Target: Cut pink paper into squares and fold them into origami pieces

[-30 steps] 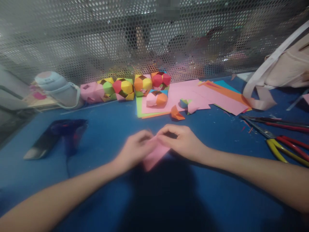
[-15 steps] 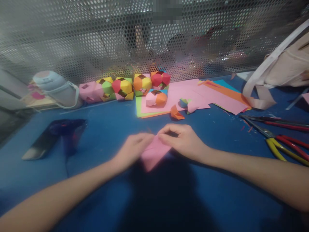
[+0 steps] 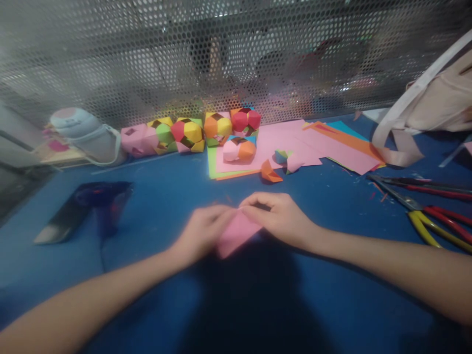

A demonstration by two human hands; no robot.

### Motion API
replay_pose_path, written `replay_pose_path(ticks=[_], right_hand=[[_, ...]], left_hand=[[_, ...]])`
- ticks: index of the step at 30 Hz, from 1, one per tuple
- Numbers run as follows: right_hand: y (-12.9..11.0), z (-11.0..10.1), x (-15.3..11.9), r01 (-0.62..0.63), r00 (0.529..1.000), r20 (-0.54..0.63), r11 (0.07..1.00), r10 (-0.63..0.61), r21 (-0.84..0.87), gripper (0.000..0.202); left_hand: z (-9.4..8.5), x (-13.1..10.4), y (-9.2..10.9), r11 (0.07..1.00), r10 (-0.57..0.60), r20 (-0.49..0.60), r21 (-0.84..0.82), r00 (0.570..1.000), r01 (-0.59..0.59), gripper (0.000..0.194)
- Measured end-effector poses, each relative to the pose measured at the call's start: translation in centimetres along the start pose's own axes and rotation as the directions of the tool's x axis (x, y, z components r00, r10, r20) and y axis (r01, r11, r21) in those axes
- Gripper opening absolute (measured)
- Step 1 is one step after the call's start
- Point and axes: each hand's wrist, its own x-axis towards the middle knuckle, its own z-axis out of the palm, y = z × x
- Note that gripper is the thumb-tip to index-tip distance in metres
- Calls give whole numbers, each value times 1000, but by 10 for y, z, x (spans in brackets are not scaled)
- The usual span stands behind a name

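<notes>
A piece of pink paper (image 3: 238, 231) is pinched between both hands above the blue table (image 3: 162, 314). My left hand (image 3: 202, 227) closes on its left and upper edge, thumb and fingers together. My right hand (image 3: 282, 214) grips the top right part between thumb and curled index finger. The thumbs meet near the upper edge, and the fingertips partly hide it. Just beyond the hands lie a folded orange paper piece (image 3: 270, 172) and a small folded piece in blue, green and pink (image 3: 289, 161).
Several colourful folded-paper balls (image 3: 189, 135) line the back beside pink paper sheets (image 3: 283, 137). A glue gun (image 3: 105, 201) and a dark flat object (image 3: 61, 221) lie left, near a bottle (image 3: 88, 135). Yellow-handled pliers (image 3: 420, 226) and a bag (image 3: 442, 101) are right, before a perforated metal screen (image 3: 165, 64).
The lower part of the pink paper has shifted slightly up and left, and its visible outline is narrower. Both hands stay almost in place, still gripping it.
</notes>
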Motion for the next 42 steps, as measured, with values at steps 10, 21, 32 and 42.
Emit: replay_pose_path(ticks=[10, 21, 32, 42], right_hand=[[0, 0, -1, 17, 1000, 26, 1000, -16, -22, 13], [-4, -4, -1, 20, 999, 33, 1000, -19, -18, 14], [6, -4, -2, 299, 954, 71, 934, -291, -195, 14], [6, -2, 0, 98, 993, 87, 982, -84, -164, 7]], left_hand=[[2, -1, 1, 998, 21, -7, 51, 1000, -20, 33], [0, -5, 4, 998, 27, 73, 53, 997, -30, 17], [3, -4, 4, 998, -1, 74, 57, 997, -4, 17], [1, -3, -1, 1000, -18, 34, -14, 999, 19, 16]])
